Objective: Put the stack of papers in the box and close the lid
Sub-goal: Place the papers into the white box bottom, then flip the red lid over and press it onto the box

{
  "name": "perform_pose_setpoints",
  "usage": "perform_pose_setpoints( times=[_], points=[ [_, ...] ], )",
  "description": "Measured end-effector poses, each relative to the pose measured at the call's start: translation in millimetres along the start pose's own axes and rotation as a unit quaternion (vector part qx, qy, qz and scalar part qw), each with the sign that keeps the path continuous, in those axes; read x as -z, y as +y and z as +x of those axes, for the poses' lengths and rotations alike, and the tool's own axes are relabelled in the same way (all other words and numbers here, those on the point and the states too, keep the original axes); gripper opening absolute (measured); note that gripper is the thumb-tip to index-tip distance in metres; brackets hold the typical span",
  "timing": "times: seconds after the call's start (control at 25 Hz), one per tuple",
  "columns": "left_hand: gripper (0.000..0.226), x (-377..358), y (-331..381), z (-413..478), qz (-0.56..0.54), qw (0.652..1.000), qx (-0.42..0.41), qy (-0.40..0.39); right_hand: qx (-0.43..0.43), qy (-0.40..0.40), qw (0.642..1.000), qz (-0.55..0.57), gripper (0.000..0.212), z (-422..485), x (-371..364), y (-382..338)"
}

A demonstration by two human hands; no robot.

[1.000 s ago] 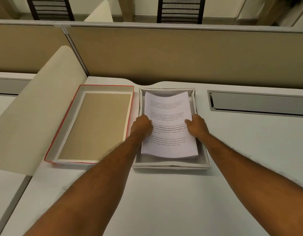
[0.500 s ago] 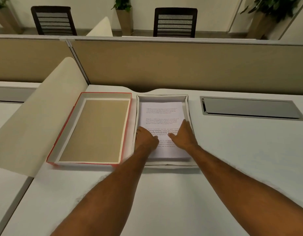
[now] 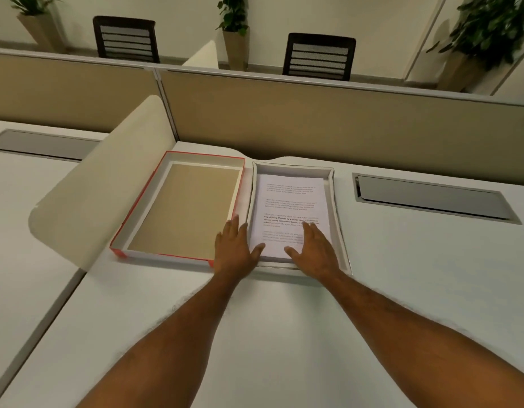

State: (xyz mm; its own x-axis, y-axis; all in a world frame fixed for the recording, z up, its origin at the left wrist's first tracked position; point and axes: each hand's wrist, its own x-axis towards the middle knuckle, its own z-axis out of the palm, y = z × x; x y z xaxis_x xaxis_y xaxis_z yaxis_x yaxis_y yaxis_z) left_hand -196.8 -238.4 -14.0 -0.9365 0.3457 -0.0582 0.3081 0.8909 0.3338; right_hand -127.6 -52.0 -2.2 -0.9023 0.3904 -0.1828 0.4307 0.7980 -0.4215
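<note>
On the bench, your papers (image 3: 290, 213) lie flat inside the box (image 3: 339, 231), with the lid (image 3: 178, 207) upturned just left of it. Both grips are released: your left hand (image 3: 235, 250) rests spread at the lid's near corner, your right hand (image 3: 313, 250) on the papers. That lid looks light and stiff, so take it by its long rims.

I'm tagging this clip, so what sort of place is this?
Probably an open-plan office: a white desk backed by a tan partition, mesh office chairs beyond it, and a cable hatch in the desktop.
</note>
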Motion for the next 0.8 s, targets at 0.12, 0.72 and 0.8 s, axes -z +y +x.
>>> perform_pose_setpoints(
  times=[0.12,0.72,0.8],
  points=[
    [0.090,12.9,-39.1,-10.8,0.024,0.998,0.050,0.007,0.022,-0.016,1.000,0.001,0.091,-7.0,-7.1,-24.0],
    [0.086,59.4,-179.2,-22.5,-0.062,0.949,0.284,0.124,0.087,-0.119,0.981,0.126,0.105,-0.7,-62.1,-177.1],
    [0.096,53.8,-185.0,-24.1,-0.078,0.939,0.301,0.146,0.078,-0.124,0.982,0.120,0.110,1.1,-68.7,-178.0]
  ],
)
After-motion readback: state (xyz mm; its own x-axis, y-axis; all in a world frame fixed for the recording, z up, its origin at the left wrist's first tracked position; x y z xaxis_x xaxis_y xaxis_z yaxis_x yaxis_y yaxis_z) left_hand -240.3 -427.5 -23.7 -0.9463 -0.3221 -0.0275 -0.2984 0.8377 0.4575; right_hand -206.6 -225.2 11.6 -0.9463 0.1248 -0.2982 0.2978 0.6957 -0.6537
